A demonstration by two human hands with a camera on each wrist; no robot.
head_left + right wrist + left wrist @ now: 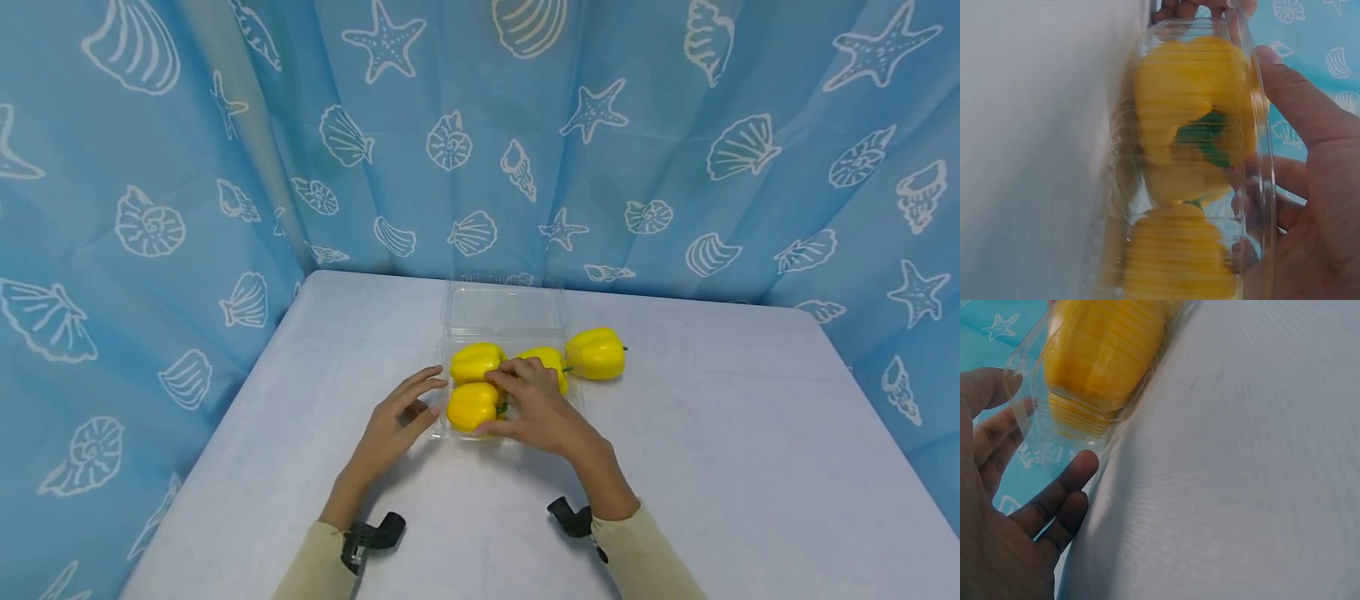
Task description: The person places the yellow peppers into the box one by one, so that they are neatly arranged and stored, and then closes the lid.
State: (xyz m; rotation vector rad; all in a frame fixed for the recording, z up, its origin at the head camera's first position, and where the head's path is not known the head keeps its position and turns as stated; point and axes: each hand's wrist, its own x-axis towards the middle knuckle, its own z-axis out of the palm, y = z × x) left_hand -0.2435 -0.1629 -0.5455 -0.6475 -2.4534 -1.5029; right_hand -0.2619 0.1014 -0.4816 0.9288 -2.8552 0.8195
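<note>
A clear plastic clamshell box [441,429] lies with its lid [506,310] folded back. Inside, a yellow bell pepper [471,408] with a green stem sits front left. Another yellow bell pepper [474,363] lies behind it, and a third [551,360] is at the back right, partly behind my right hand [542,410]. That hand holds the front-left pepper, thumb at its near side and fingers at its far side. My left hand [397,421] is beside the box's left wall, fingers spread and loosely bent. In the left wrist view, its fingertips [1088,464] are close to the plastic.
One more yellow bell pepper [596,354] lies on the white-covered table [712,433], just right of the box. A blue curtain [480,167] with white shells and starfish hangs behind the table and along its sides.
</note>
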